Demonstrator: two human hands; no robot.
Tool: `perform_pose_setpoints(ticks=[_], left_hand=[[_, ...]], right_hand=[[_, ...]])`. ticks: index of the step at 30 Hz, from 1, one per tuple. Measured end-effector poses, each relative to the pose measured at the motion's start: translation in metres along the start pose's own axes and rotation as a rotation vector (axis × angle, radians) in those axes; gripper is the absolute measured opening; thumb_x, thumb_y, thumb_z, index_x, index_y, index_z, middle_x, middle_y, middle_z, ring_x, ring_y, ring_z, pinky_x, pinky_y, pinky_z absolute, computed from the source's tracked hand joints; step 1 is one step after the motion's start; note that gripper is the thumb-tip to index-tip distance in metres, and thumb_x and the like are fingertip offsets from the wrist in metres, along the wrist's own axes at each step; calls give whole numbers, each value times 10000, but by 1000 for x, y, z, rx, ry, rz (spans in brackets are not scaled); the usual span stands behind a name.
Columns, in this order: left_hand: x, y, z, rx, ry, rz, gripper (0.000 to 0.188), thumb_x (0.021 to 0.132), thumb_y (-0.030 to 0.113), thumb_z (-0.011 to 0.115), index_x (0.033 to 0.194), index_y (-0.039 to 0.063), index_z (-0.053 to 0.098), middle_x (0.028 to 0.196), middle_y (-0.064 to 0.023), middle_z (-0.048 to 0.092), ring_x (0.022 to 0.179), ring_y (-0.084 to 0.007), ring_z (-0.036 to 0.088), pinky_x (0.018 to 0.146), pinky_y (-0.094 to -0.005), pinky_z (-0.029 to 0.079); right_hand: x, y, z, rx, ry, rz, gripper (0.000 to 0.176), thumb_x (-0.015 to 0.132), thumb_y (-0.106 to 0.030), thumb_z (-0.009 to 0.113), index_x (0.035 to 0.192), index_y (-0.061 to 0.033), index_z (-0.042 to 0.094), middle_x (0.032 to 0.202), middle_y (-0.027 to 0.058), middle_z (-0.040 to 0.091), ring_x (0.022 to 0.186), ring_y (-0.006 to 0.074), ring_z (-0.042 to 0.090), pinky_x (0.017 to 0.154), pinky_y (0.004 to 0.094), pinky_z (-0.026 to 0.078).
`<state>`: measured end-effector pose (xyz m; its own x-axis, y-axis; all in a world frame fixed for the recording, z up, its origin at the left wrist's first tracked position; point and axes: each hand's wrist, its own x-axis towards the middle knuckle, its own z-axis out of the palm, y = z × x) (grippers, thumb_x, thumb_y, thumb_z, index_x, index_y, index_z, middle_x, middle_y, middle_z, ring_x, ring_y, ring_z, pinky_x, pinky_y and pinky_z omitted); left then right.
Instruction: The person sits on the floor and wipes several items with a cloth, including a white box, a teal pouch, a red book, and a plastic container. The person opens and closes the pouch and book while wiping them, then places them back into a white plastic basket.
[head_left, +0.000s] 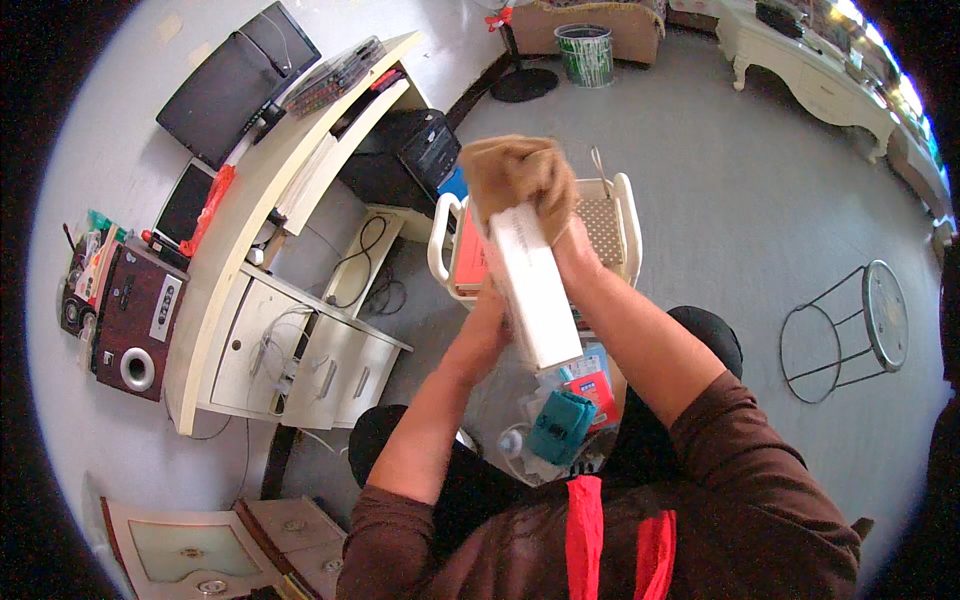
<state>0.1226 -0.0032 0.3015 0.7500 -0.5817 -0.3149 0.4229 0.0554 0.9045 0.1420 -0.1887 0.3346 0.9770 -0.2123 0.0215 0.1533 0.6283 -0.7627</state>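
Observation:
A long white box (534, 289) is held tilted up in front of me, over a cream trolley basket (632, 225). My right hand (571, 240) grips its far right side together with a brown cloth (517, 169), which is bunched over the box's far end and slightly blurred. Along the lower left side, my left hand (491, 307) holds the box, its fingers mostly hidden behind it. Red-covered books or papers (469, 255) lie in the basket's left part. Nearer to me, a clear container holds a teal folded pouch (562, 427) and a red packet (594, 396).
On the left, a cream desk (247, 217) carries a monitor (238, 82) and a wooden speaker (139, 322). A metal-legged stool (885, 315) stands at the right. Farther off are a paint-streaked bin (585, 60) and a white carved table (832, 94).

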Motion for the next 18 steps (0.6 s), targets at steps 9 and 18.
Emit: perform_pose_setpoints(ticks=[9, 18], left_hand=[[10, -4, -4, -355, -118, 323, 674, 1092, 517, 446, 1641, 179, 247, 1603, -74, 408, 1438, -259, 451, 1176, -464, 413], [-3, 45, -33, 1296, 492, 923, 586, 1013, 315, 672, 1496, 60, 459, 1377, -99, 552, 1318, -257, 507, 1183, -399, 382]], right_hand=[[-9, 40, 23, -423, -253, -307, 470, 1005, -126, 553, 1461, -15, 541, 1541, 230, 483, 1463, 378, 426, 1230, 414, 336], [-73, 27, 40, -1145, -554, -783, 714, 852, -293, 707, 1508, -101, 501, 1615, 244, 385, 1513, 453, 325, 1239, 553, 272]])
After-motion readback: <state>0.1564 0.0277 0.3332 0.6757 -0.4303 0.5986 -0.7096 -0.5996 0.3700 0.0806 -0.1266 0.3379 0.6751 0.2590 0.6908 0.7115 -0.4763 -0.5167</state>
